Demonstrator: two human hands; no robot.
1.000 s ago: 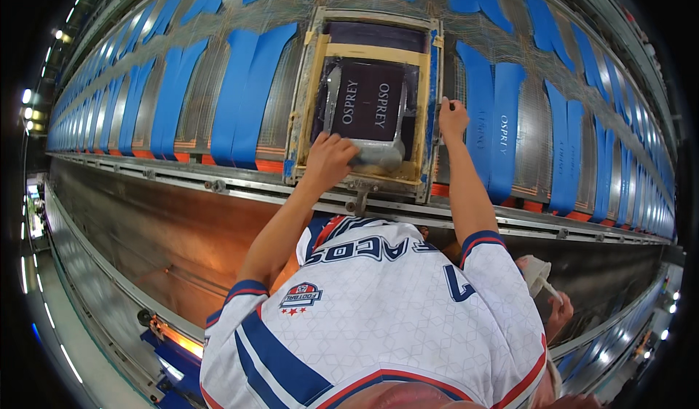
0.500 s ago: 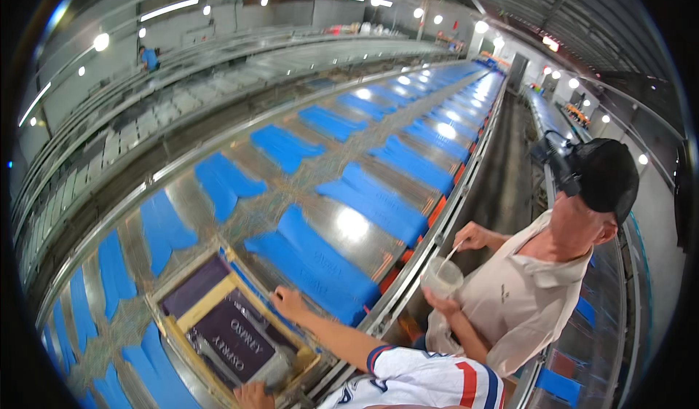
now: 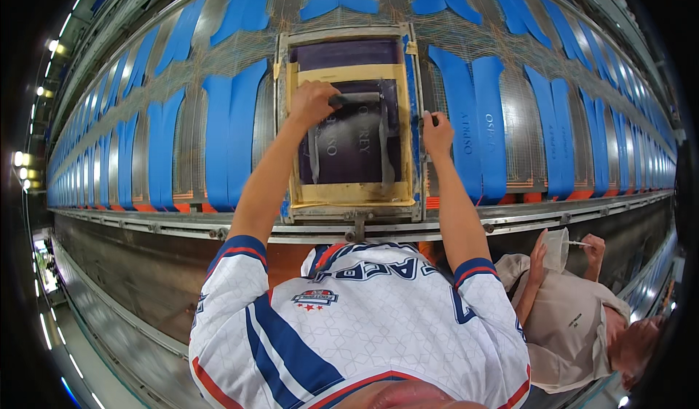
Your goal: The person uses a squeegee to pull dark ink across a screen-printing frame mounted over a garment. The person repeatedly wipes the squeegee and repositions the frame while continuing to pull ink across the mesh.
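Gripping squeegee in left hand, with fingers clamped on its left end, near top of mesh inside screen frame set on metal table between blue fabric pieces; holding right hand at frame's right edge, with fingers curled in, can't tell if clamped on it

Upper centre: frame scuffed metal; tape matt, papery; screen dark, smooth, glossy wet streaks. Blue pieces at left and right: smooth, mostly matt, cloth or plastic unclear. Table: shiny metal. Rail: bare metal. Lower-centre shirt: smooth cloth. Lower-right tub: translucent plastic.
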